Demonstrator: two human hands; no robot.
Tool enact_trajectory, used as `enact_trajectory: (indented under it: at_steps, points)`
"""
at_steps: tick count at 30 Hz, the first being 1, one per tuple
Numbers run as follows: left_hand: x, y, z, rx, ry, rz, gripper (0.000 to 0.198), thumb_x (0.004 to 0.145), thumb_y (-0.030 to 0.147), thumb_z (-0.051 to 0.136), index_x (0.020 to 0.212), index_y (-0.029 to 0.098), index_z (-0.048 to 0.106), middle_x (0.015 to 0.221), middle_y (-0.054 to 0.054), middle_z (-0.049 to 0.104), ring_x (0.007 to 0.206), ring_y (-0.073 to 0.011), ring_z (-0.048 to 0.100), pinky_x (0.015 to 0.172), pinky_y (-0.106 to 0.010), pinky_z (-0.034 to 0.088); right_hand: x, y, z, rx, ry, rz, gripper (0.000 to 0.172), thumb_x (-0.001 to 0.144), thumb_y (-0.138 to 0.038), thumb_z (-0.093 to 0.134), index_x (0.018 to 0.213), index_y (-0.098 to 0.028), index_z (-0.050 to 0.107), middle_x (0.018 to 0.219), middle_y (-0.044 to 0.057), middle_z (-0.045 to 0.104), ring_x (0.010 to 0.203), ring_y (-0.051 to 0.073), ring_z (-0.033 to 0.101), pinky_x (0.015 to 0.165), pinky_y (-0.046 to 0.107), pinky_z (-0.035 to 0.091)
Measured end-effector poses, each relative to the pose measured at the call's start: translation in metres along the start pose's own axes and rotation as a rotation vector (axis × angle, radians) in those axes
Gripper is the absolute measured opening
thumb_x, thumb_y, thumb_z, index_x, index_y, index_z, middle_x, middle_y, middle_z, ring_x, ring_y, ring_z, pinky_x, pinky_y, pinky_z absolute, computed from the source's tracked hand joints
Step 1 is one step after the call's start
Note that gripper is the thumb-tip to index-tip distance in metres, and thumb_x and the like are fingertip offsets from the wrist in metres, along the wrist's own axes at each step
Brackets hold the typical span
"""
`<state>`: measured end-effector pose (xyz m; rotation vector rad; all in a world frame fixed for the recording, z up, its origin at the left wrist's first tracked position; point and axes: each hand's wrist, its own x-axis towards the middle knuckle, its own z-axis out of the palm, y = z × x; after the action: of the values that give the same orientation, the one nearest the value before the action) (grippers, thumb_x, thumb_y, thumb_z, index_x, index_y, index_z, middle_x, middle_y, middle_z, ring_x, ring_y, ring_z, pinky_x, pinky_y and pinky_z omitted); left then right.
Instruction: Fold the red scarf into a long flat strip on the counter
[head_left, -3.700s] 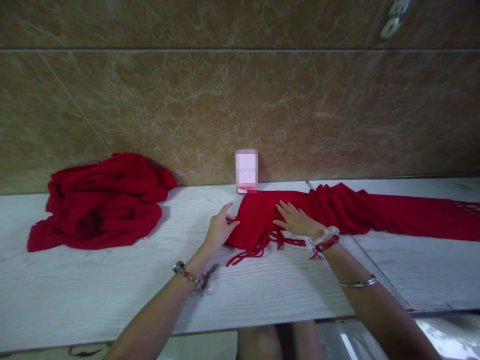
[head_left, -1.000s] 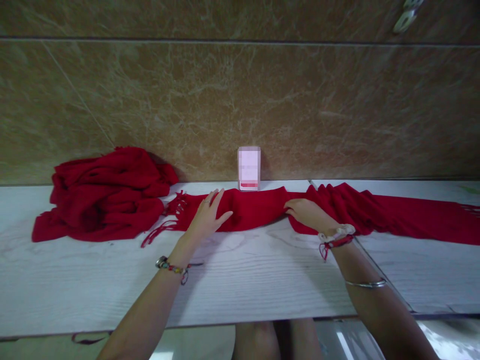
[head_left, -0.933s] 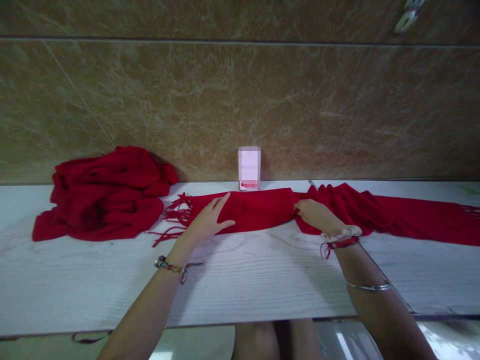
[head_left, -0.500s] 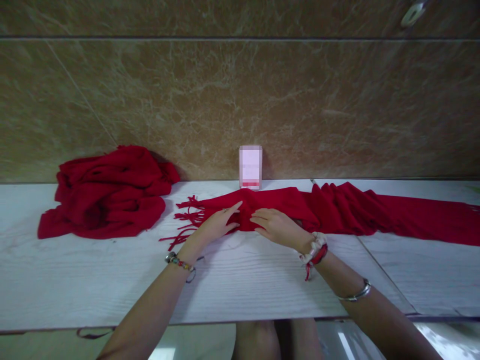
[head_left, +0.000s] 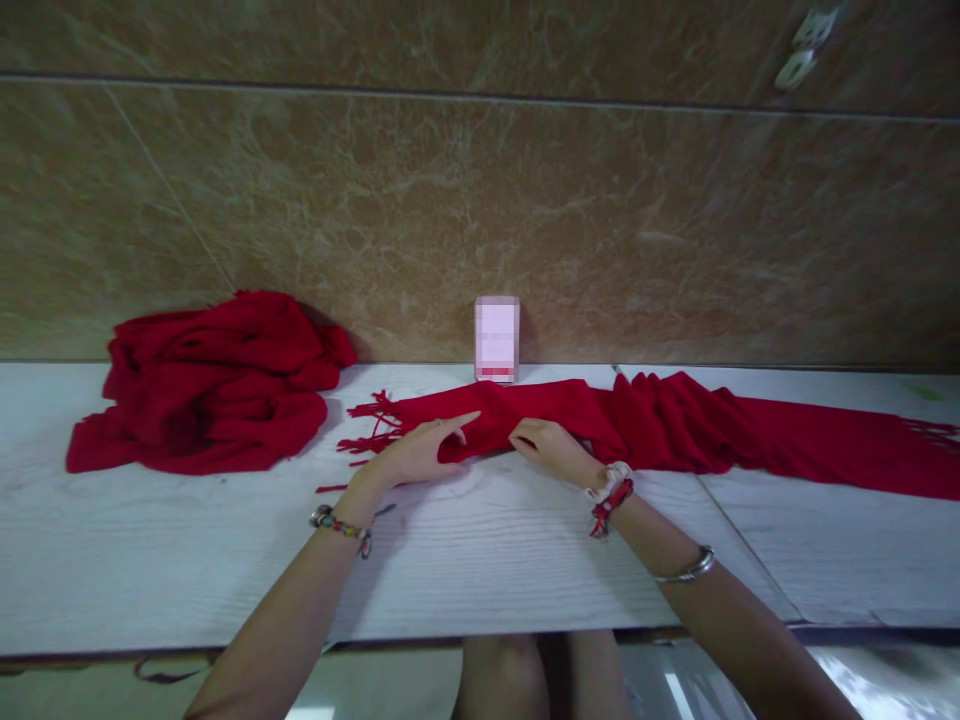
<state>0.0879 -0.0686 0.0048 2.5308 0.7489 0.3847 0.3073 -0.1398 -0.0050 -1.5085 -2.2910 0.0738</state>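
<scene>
A: Left hand [head_left: 416,450] and right hand [head_left: 555,450], how do they stand?

B: The left is open, forefinger stretched out over the red scarf [head_left: 675,425], thumb spread away from it at the near edge. The right has its fingers bent in at that same near edge; I can't tell whether it pinches any cloth.

A: And the scarf itself?

B: It lies lengthwise along the white tabletop [head_left: 487,570], its left-hand fringe beside the left hand. It's rumpled into folds to the right of the right hand, then smoother towards the fringe at the right edge of view.

A: What's around it?

B: Just behind it a phone [head_left: 497,335] leans upright against the brown marbled wall [head_left: 480,200], its screen blurred. Off to the left sits a heap of red cloth [head_left: 217,395], apart from the scarf.

A: Anything on the wrists?

B: A beaded bracelet [head_left: 343,523] on the left; on the right a pale band [head_left: 618,474], a red cord [head_left: 609,508] and, higher up, a silver bangle [head_left: 691,568].
</scene>
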Motion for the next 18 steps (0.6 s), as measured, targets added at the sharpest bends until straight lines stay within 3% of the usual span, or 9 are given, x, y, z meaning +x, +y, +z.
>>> enact_trajectory:
  at_steps: [6,13,18]
  points:
    - [0.001,-0.001,-0.006,-0.105,0.137,-0.016,0.054,0.074,0.023,0.049,0.128,0.021,0.038,0.081,0.001,0.065,0.075,-0.0125,0.060,0.076,-0.028,0.045,-0.002,0.005,-0.002,0.053,0.097,0.059,0.019,0.079,-0.008,0.044,0.071,-0.015,0.060,0.075,0.004,0.062,0.070,0.012,0.054,0.069,0.024,0.042]
    - [0.003,-0.004,-0.001,-0.176,0.075,-0.027,0.055,0.073,0.020,0.048,0.127,0.019,0.039,0.078,0.000,0.065,0.068,-0.0120,0.059,0.068,-0.027,0.047,-0.002,-0.002,-0.001,-0.049,0.099,0.004,0.018,0.082,-0.011,0.044,0.077,-0.013,0.061,0.081,0.007,0.062,0.079,0.016,0.055,0.074,0.027,0.044]
    - [0.006,-0.001,0.005,-0.205,0.140,-0.041,0.055,0.076,0.017,0.047,0.129,0.019,0.034,0.080,-0.001,0.064,0.072,-0.0124,0.058,0.071,-0.028,0.046,-0.001,-0.006,0.002,-0.004,0.211,-0.080,0.015,0.079,-0.019,0.054,0.089,-0.012,0.062,0.091,0.009,0.063,0.088,0.018,0.054,0.080,0.029,0.045]
